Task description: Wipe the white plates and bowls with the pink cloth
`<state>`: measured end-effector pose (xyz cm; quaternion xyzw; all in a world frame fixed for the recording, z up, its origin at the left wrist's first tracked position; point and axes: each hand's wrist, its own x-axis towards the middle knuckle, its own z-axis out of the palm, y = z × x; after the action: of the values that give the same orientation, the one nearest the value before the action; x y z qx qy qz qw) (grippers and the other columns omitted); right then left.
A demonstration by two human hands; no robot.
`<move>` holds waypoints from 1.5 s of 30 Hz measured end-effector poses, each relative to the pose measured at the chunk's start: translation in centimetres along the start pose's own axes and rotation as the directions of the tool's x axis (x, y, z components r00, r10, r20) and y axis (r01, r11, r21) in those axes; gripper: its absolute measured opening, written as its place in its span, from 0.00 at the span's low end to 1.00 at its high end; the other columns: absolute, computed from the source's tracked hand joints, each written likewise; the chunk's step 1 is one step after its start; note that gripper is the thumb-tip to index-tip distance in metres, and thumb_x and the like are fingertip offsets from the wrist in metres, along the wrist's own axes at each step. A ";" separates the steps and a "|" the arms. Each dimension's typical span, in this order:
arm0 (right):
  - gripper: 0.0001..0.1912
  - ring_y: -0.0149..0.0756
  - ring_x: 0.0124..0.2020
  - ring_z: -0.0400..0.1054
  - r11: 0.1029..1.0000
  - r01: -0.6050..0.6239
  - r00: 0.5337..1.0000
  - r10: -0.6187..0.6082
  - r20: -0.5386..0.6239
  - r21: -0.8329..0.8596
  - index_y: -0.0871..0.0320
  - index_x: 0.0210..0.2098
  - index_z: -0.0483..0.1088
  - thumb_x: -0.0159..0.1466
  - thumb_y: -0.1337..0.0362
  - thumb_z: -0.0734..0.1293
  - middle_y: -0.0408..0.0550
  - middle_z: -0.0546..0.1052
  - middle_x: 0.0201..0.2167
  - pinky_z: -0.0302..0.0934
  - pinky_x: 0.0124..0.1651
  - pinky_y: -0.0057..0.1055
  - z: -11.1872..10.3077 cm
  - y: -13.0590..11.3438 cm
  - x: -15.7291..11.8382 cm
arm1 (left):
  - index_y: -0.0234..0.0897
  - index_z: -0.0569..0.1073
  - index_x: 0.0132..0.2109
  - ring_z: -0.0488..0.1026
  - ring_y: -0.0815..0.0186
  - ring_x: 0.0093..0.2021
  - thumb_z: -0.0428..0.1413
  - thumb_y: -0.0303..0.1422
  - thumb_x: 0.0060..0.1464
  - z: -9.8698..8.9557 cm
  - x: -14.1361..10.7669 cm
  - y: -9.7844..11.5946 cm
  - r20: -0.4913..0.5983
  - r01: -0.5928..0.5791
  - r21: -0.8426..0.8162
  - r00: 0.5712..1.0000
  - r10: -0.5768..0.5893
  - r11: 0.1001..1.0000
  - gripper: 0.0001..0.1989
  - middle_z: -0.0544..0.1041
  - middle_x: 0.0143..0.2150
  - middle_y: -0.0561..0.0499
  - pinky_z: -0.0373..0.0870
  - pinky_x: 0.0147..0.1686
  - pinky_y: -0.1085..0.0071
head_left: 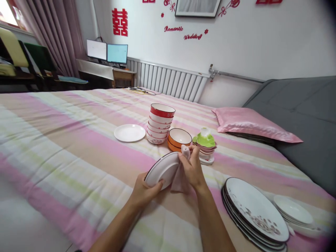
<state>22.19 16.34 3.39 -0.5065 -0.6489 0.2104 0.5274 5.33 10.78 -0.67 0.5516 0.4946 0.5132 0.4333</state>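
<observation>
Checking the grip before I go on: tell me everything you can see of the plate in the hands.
The plate is white with a thin dark rim and looks like smooth ceramic. A curved ridge shows on the visible face. It is held tilted over the striped bedspread, nearer than the orange bowls. The left hand grips its left edge, thumb on the near face; the right hand holds a pale pink cloth against its right side, hiding that part.
</observation>
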 end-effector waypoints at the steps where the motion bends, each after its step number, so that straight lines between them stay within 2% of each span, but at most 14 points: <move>1: 0.14 0.37 0.39 0.62 0.999 0.023 1.000 -0.023 0.012 -0.022 0.54 0.40 0.54 0.61 0.55 0.61 0.45 0.64 0.38 0.57 0.44 0.38 0.2 -0.4 -0.3 | 0.27 0.76 0.34 0.72 0.61 0.29 0.60 0.36 0.45 0.0 0.0 0.0 -0.006 0.002 -0.008 1.000 -0.002 1.000 0.13 0.76 0.28 0.47 0.70 0.30 0.70; 10: 0.08 0.38 0.42 0.61 0.972 0.211 0.977 -0.208 0.041 -0.102 0.56 0.40 0.60 0.64 0.59 0.57 0.47 0.65 0.39 0.57 0.46 0.37 1.1 -2.2 -1.0 | 0.27 0.76 0.37 0.73 0.59 0.32 0.61 0.37 0.44 0.0 -0.2 0.4 -0.034 0.048 -0.131 0.998 -0.053 0.990 0.16 0.77 0.31 0.45 0.71 0.33 0.67; 14: 0.08 0.38 0.44 0.61 0.926 0.371 0.927 -0.366 0.081 -0.064 0.56 0.40 0.63 0.61 0.62 0.62 0.49 0.67 0.39 0.59 0.47 0.36 1.5 -3.3 -1.3 | 0.28 0.74 0.31 0.69 0.65 0.27 0.61 0.34 0.41 -0.1 -0.2 0.3 -0.045 0.053 -0.126 0.997 -0.059 0.991 0.12 0.74 0.25 0.49 0.68 0.27 0.72; 18: 0.12 0.39 0.44 0.62 0.870 0.489 0.863 -0.470 0.188 -0.069 0.55 0.42 0.67 0.58 0.62 0.67 0.49 0.69 0.42 0.60 0.46 0.36 2.4 -5.1 -2.6 | 0.32 0.66 0.20 0.59 0.73 0.20 0.58 0.30 0.39 -0.2 -0.1 -0.1 -0.065 0.034 -0.083 0.997 -0.040 0.996 0.08 0.63 0.17 0.56 0.57 0.18 0.77; 22: 0.13 0.38 0.41 0.63 0.842 0.535 0.825 -0.503 0.258 -0.071 0.51 0.43 0.70 0.57 0.63 0.68 0.47 0.70 0.40 0.62 0.43 0.34 2.8 -5.9 -3.3 | 0.32 0.67 0.23 0.60 0.72 0.23 0.54 0.28 0.39 -0.3 0.0 -0.2 -0.027 -0.020 -0.047 0.999 0.019 0.999 0.03 0.65 0.20 0.55 0.58 0.20 0.77; 24: 0.14 0.37 0.43 0.64 0.860 0.509 0.845 -0.487 0.221 -0.048 0.50 0.44 0.71 0.57 0.63 0.68 0.46 0.71 0.41 0.62 0.45 0.34 2.7 -5.6 -3.0 | 0.32 0.67 0.22 0.60 0.72 0.22 0.55 0.29 0.39 -0.3 0.0 -0.1 -0.022 -0.010 -0.035 1.000 0.010 0.999 0.05 0.64 0.20 0.55 0.58 0.20 0.77; 26: 0.13 0.37 0.44 0.64 0.905 0.426 0.898 -0.422 0.122 -0.008 0.51 0.43 0.72 0.58 0.62 0.68 0.47 0.71 0.42 0.61 0.48 0.34 2.3 -4.7 -2.3 | 0.32 0.67 0.22 0.59 0.72 0.21 0.57 0.31 0.40 -0.3 -0.1 0.0 -0.018 0.018 -0.030 1.000 -0.019 0.999 0.08 0.63 0.19 0.55 0.58 0.20 0.76; 28: 0.12 0.37 0.45 0.65 0.956 0.289 0.957 -0.289 0.003 0.051 0.53 0.42 0.72 0.58 0.61 0.67 0.48 0.72 0.42 0.60 0.50 0.35 1.9 -3.2 -1.4 | 0.31 0.68 0.24 0.61 0.71 0.22 0.58 0.34 0.42 -0.2 -0.2 0.1 -0.006 0.043 -0.029 0.999 -0.043 0.999 0.09 0.65 0.20 0.54 0.61 0.22 0.75; 30: 0.13 0.38 0.44 0.67 0.983 0.134 0.991 -0.131 -0.034 0.129 0.55 0.42 0.72 0.59 0.57 0.66 0.49 0.74 0.41 0.61 0.48 0.35 1.5 -1.3 -0.5 | 0.30 0.71 0.27 0.64 0.68 0.24 0.58 0.35 0.44 -0.2 -0.3 0.3 0.024 0.050 -0.024 0.998 -0.049 0.998 0.11 0.67 0.22 0.52 0.64 0.24 0.73; 33: 0.18 0.40 0.43 0.69 0.956 -0.084 0.994 0.099 -0.037 0.281 0.59 0.41 0.72 0.59 0.53 0.64 0.51 0.76 0.40 0.61 0.47 0.37 1.3 1.5 0.4 | 0.29 0.73 0.31 0.67 0.66 0.26 0.58 0.36 0.45 -0.2 -0.4 0.4 0.053 0.029 -0.005 0.998 -0.029 1.000 0.11 0.70 0.24 0.50 0.65 0.26 0.72; 36: 0.19 0.41 0.42 0.70 0.931 -0.155 0.982 0.181 -0.047 0.329 0.60 0.39 0.73 0.60 0.51 0.62 0.51 0.77 0.39 0.62 0.46 0.37 1.4 2.6 0.6 | 0.30 0.74 0.31 0.67 0.66 0.26 0.58 0.36 0.45 -0.2 -0.4 0.5 0.059 -0.003 0.011 0.998 0.003 1.000 0.11 0.72 0.24 0.51 0.65 0.26 0.72; 40: 0.17 0.40 0.44 0.69 0.974 -0.044 0.987 0.077 -0.139 0.223 0.59 0.42 0.72 0.62 0.53 0.61 0.50 0.77 0.41 0.61 0.48 0.38 1.8 0.6 -0.2 | 0.30 0.75 0.32 0.69 0.64 0.27 0.59 0.36 0.44 -0.1 -0.5 0.5 0.045 0.007 -0.019 0.999 -0.006 1.000 0.11 0.74 0.26 0.50 0.67 0.27 0.71; 43: 0.14 0.39 0.46 0.67 0.988 0.143 0.982 -0.134 -0.134 0.062 0.56 0.44 0.71 0.62 0.57 0.63 0.49 0.75 0.44 0.59 0.51 0.39 2.1 -1.9 -1.2 | 0.30 0.74 0.32 0.69 0.64 0.27 0.59 0.36 0.44 0.0 -0.4 0.3 0.015 0.033 -0.060 0.999 -0.033 0.998 0.12 0.74 0.26 0.49 0.68 0.28 0.71; 45: 0.13 0.38 0.47 0.65 0.957 0.290 0.953 -0.291 -0.090 -0.025 0.54 0.45 0.70 0.62 0.60 0.64 0.48 0.75 0.45 0.58 0.52 0.39 2.4 -3.3 -1.8 | 0.30 0.73 0.30 0.68 0.66 0.26 0.59 0.36 0.44 0.0 -0.3 0.1 -0.005 0.039 -0.066 0.999 -0.040 0.997 0.11 0.72 0.24 0.50 0.66 0.26 0.72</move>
<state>18.42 14.05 4.36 -0.4180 -0.6923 0.1033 0.5791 5.36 10.51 -0.62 0.5255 0.4896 0.5222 0.4597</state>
